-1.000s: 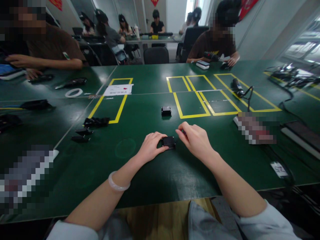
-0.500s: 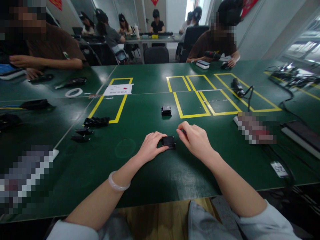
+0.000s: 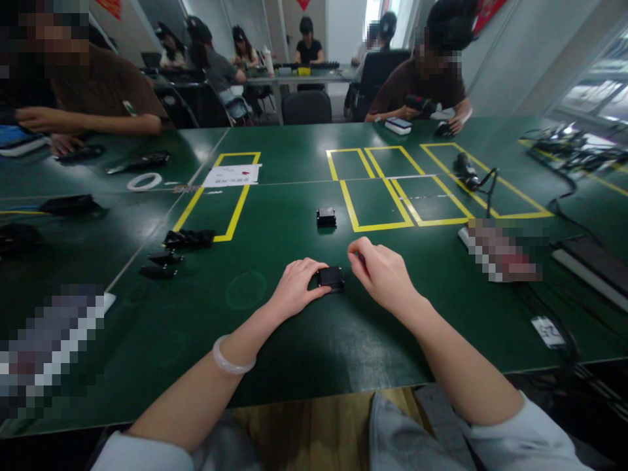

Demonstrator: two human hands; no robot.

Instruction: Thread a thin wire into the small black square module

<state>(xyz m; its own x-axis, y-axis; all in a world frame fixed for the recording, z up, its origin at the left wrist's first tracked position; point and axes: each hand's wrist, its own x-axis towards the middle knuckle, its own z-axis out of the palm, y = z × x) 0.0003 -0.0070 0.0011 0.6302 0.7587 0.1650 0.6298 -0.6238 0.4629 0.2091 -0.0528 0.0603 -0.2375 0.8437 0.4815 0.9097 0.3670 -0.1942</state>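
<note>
Nearest us, a pale bracelet [image 3: 230, 360] circles the left wrist. Just past it, at the frame's centre, the left hand [image 3: 294, 288] curls over the left edge of the small black part [image 3: 330, 278], gripping it flat on the green surface [image 3: 304, 353]. The right hand [image 3: 385, 275] sits just right of the part, thumb and forefinger pinched shut. Something dark and tiny may be between them, but we cannot tell. We judge the step in hand to be bracing the part while the pinch meets its right side. Any move from here calls for a firm left grip and fine aim. Beyond lies a second black part [image 3: 326, 217] beside yellow tape outlines [image 3: 383, 227], with loose black pieces [image 3: 189, 238] at mid-left. A co-worker [image 3: 422, 85] sits far, upper right.
</note>
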